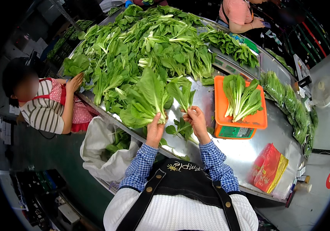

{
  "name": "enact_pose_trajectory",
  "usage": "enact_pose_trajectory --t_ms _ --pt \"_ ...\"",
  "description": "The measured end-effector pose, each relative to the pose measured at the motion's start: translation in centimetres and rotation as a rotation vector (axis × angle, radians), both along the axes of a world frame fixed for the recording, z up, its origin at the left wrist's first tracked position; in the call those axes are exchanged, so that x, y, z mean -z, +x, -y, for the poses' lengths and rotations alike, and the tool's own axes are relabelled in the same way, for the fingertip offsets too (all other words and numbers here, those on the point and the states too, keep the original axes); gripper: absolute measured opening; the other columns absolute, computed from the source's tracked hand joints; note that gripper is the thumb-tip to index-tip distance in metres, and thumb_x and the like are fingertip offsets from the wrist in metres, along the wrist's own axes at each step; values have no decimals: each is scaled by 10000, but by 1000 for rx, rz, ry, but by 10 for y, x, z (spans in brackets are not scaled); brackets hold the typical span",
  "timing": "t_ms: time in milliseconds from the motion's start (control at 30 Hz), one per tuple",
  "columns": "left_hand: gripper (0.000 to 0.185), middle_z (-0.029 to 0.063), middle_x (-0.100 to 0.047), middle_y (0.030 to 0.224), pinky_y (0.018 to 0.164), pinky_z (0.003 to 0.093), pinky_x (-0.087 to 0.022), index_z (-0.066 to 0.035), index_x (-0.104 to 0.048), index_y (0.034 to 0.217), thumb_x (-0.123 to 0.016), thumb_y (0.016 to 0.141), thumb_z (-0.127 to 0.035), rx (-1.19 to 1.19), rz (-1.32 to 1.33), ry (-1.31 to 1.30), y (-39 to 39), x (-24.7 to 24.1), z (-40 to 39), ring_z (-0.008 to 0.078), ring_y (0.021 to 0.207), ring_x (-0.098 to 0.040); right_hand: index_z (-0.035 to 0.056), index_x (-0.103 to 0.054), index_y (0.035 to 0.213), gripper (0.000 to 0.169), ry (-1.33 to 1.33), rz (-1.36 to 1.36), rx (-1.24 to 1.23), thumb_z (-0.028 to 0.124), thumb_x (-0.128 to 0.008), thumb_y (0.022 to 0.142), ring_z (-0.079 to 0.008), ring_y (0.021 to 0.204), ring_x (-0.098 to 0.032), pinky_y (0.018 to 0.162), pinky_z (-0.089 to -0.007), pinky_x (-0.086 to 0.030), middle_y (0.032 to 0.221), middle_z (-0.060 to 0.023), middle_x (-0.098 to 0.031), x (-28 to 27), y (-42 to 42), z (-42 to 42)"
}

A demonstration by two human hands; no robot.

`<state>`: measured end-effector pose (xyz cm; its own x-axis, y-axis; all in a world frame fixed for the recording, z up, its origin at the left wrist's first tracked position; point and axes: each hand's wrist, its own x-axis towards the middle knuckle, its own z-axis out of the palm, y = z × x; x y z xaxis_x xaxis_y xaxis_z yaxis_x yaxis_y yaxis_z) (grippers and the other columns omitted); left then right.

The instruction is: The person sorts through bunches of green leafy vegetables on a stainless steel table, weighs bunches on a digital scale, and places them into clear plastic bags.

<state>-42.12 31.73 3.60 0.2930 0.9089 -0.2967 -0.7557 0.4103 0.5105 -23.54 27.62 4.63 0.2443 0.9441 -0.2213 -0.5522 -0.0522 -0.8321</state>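
Held by the stem end, a large head of leafy greens (147, 101) is in my left hand (155, 130). My right hand (195, 121) pinches a smaller bunch of leafy greens (182, 93) by its base, a little apart from the first. Below and between my hands, loose leaves (182, 130) lie on the metal table (202, 98). To the right of my right hand, an orange digital scale (234, 132) carries an orange tray (259, 117) with several pale-stemmed greens (240, 99) on it.
A big heap of leafy greens (147, 43) covers the far table. Bagged greens (292, 106) line the right edge near a fan (322, 91). A red plastic bag (266, 169) lies front right. A white sack (98, 150) stands below the left edge. Co-workers stand left (49, 104) and far right (234, 14).
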Motion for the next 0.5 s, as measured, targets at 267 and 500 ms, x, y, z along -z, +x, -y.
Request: enact_pose_trajectory --t_ms 267,500 --pt "288 49 -606 1080 838 346 -452 -40 -552 1130 -646 860 -68 124 -43 -30 29 -2 18 153 986 -566 0 -579 911 122 158 907 335 68 -630 822 -203 676 -594 587 -307 -473 859 -89 -556 -30 -54 19" --pt "239 64 -615 1041 822 364 -466 -34 -573 1083 -643 856 -65 201 -82 -70 29 -6 18 169 949 -578 -4 -574 898 90 163 1074 371 46 -607 831 -285 699 -596 604 -344 -469 850 -138 -550 -43 -59 33"
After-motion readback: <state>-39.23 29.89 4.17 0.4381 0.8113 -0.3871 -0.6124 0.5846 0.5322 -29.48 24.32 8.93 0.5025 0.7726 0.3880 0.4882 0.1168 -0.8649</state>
